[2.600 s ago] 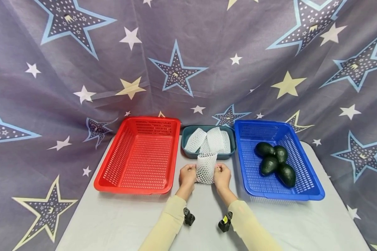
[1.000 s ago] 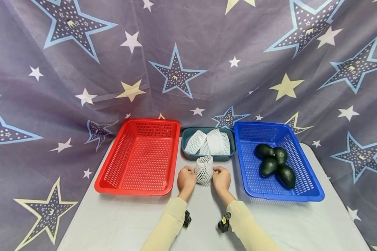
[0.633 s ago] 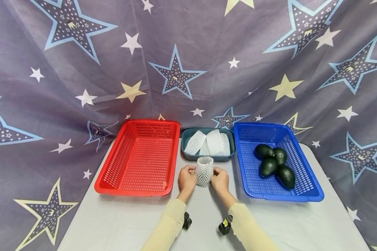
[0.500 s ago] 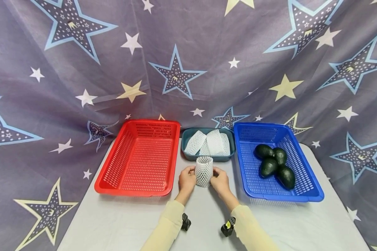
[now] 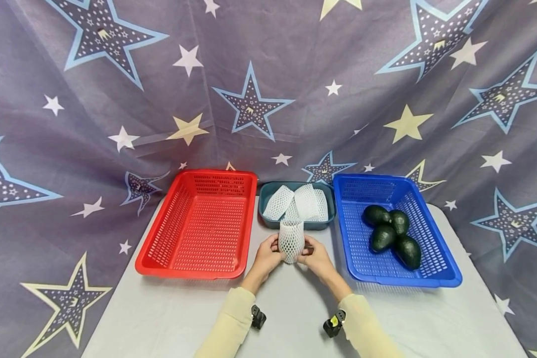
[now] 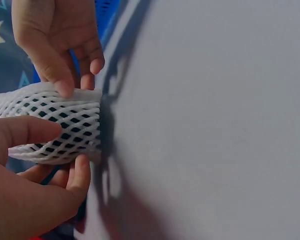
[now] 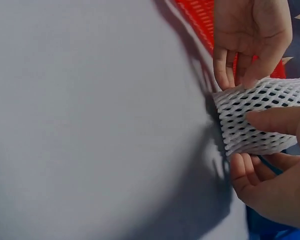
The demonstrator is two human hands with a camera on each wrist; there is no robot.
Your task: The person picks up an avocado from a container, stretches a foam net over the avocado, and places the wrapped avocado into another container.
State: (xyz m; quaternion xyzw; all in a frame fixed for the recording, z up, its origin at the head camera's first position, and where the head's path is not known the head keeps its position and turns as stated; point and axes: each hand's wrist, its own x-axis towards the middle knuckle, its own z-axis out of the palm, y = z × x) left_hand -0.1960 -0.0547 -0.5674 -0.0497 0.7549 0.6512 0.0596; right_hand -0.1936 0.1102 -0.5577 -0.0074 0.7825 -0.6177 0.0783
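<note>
A white foam fruit net [image 5: 291, 241] stands upright between the two hands, in front of the small teal bin. Something dark shows through its mesh holes in both wrist views. My left hand [image 5: 267, 256] holds the net from the left, its thumb on the near side and fingers curled toward the far side. From the right, my right hand [image 5: 315, 257] grips it in the same way. In the left wrist view the left thumb [image 6: 42, 129] lies across the mesh, close to the net's lower end. The right thumb [image 7: 270, 120] presses the mesh in the right wrist view.
Several more foam nets [image 5: 306, 201] lie in the teal bin [image 5: 297, 225] at the back. To the right, a blue basket [image 5: 400, 281] holds several dark green avocados [image 5: 383, 236]. A red basket [image 5: 206, 233] stands on the left of the white-covered table [image 5: 295, 308].
The net has gone from wide and flat-looking to narrower and rounder. Both hands have shifted from pinching its sides to reaching around its lower part, with the wrists moving apart.
</note>
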